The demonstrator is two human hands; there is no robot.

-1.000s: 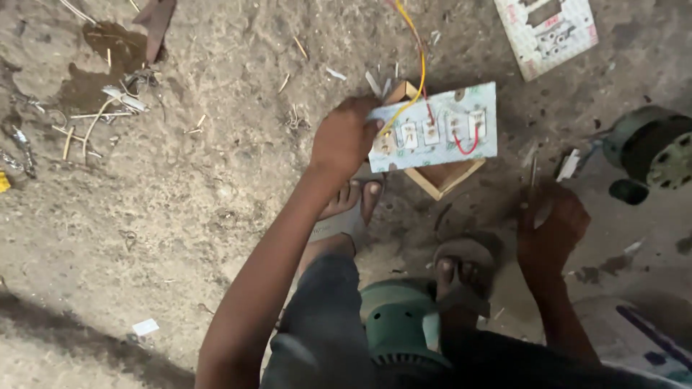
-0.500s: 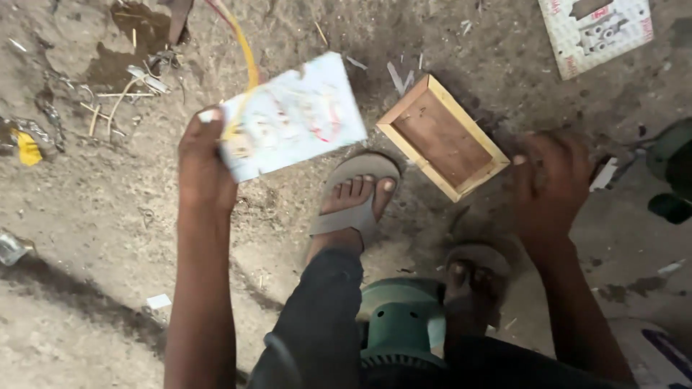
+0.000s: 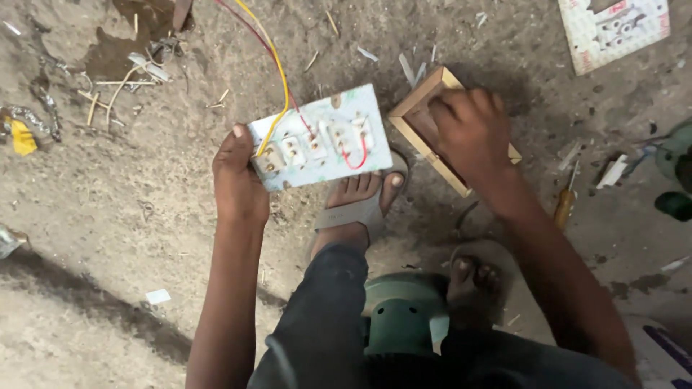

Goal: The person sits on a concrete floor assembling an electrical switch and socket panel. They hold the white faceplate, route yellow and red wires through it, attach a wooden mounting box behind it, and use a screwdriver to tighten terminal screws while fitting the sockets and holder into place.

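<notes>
Fingers of left hand (image 3: 238, 180) clamp one switch plate (image 3: 321, 137); right hand (image 3: 468, 130) grips one wooden box (image 3: 414, 119).

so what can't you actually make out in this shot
- Wooden box, head view: its inside and far side are covered by the right hand.
- Red and yellow wires: cut off by the top edge, so their far ends are unseen.
- Switch plate: the terminals are too small to read; the left hand hides its left edge.
- Second plate: cut off at the top edge.

Bare arms are seen, sleeveless to the elbow; dark trousers (image 3: 324, 317) and grey sandals (image 3: 353, 212) are worn.
</notes>
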